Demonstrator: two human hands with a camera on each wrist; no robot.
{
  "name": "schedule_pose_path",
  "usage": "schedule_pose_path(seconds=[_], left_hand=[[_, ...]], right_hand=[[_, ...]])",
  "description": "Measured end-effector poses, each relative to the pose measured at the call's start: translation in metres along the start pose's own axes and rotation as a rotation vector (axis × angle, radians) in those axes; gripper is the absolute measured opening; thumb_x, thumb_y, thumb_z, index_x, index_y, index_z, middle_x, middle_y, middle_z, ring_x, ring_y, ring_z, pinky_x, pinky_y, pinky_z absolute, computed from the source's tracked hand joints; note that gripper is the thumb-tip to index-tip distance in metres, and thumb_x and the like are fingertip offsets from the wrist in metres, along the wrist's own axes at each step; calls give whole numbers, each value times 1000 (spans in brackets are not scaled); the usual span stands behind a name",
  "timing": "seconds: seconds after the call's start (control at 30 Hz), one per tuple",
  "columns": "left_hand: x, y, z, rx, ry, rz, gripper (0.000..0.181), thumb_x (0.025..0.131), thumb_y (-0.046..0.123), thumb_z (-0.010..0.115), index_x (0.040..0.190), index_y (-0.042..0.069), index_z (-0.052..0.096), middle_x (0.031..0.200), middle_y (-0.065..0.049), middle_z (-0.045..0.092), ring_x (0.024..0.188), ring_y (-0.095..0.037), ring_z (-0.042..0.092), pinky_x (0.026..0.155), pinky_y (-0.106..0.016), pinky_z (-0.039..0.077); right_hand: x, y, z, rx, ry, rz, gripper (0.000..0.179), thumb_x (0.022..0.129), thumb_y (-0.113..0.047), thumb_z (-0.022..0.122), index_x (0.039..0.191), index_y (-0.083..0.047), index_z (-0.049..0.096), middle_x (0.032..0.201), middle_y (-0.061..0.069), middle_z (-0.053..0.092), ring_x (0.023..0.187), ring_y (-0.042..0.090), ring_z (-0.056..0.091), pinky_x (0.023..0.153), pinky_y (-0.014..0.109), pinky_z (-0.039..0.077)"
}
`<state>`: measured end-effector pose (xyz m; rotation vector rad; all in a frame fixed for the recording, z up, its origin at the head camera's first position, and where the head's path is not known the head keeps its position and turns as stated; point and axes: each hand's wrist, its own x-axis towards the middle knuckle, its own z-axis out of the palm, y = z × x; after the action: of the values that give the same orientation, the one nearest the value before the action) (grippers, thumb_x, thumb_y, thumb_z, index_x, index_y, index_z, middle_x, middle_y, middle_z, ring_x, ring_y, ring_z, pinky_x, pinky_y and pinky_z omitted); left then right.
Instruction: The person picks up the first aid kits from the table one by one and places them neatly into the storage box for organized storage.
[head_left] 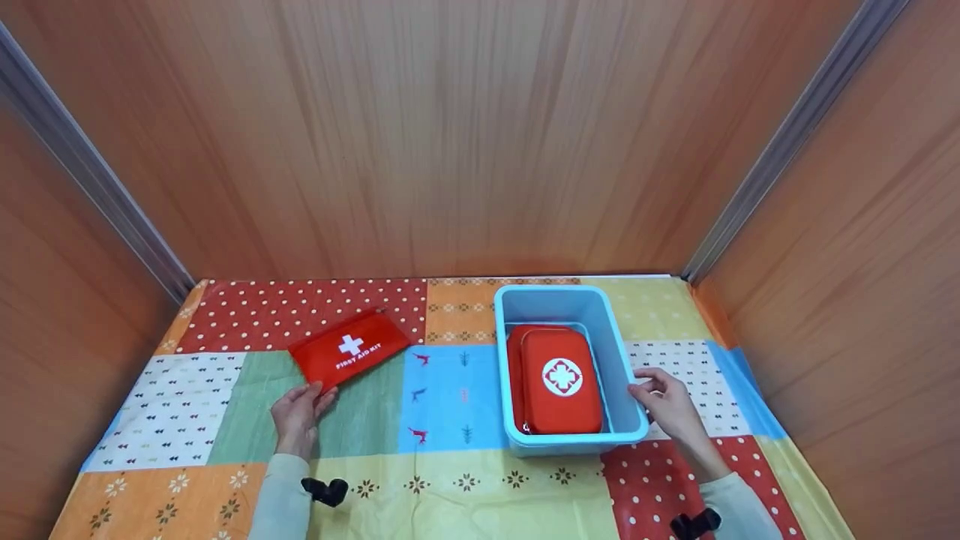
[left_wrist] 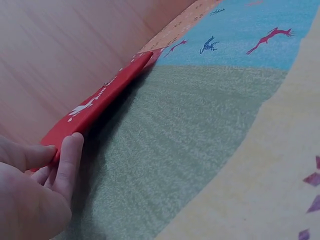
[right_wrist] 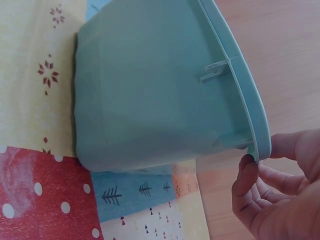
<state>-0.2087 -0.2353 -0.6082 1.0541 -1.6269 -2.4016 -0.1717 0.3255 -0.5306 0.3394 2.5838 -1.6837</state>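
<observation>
A flat red first aid pouch point(head_left: 352, 349) with a white cross is pinched at its near corner by my left hand point(head_left: 296, 416). In the left wrist view the pouch point(left_wrist: 95, 107) tilts, its near side lifted off the cloth, thumb above and fingers below. My right hand point(head_left: 669, 405) pinches the right rim of a light blue plastic bin point(head_left: 553, 439). The right wrist view shows the thumb and fingers on the rim of the bin point(right_wrist: 150, 90). Inside the bin lies a red zippered first aid case point(head_left: 562, 405) with a white cross emblem, over another red item point(head_left: 516, 375) mostly hidden beneath it.
A patchwork-patterned cloth point(head_left: 450, 495) covers the table. Wood-grain panels point(head_left: 450, 150) stand at the back and both sides, joined by grey metal strips point(head_left: 97, 165) at the corners. The bin stands right of the middle, the pouch to its left.
</observation>
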Motion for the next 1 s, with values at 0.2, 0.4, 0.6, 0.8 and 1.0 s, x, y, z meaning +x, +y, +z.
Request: schedule_pose_path(seconds=[0.2,0.4,0.6,0.8,1.0], left_hand=[[-3,6,4,-81,-26,-1,29,96,14,61,121,0,53,110,-5,59,88,-19,75,92,-30,53],[-2,9,8,-82,-63,3,30,96,18,62,120,4,52,112,-3,59,87,-16,74,90,-27,54],[1,10,11,-60,-80,-12,33,95,24,63,121,9,51,109,3,65,87,-12,73,86,-22,55],[-1,13,15,-106,-114,8,34,94,28,64,122,11,52,121,-1,58,89,-9,72,83,-19,55],[-4,16,17,-183,-143,55,34,92,25,68,118,8,54,108,2,66,86,-11,72,81,-20,56]], right_hand=[[-8,-15,-1,20,-22,6,33,94,-9,63,124,4,57,90,18,64,65,22,66,55,26,53],[-21,-36,-1,2,-31,2,33,94,-6,62,123,7,57,93,24,64,67,26,66,56,25,53],[-17,-29,-1,11,-29,-5,33,94,-8,62,123,7,57,92,22,64,67,25,66,56,25,53],[-1,-2,0,-11,-7,3,32,95,-13,63,123,0,58,91,14,65,67,19,65,58,25,54],[-1,-2,0,-11,-5,-1,34,94,-13,64,125,2,57,90,15,65,64,17,64,56,24,53]])
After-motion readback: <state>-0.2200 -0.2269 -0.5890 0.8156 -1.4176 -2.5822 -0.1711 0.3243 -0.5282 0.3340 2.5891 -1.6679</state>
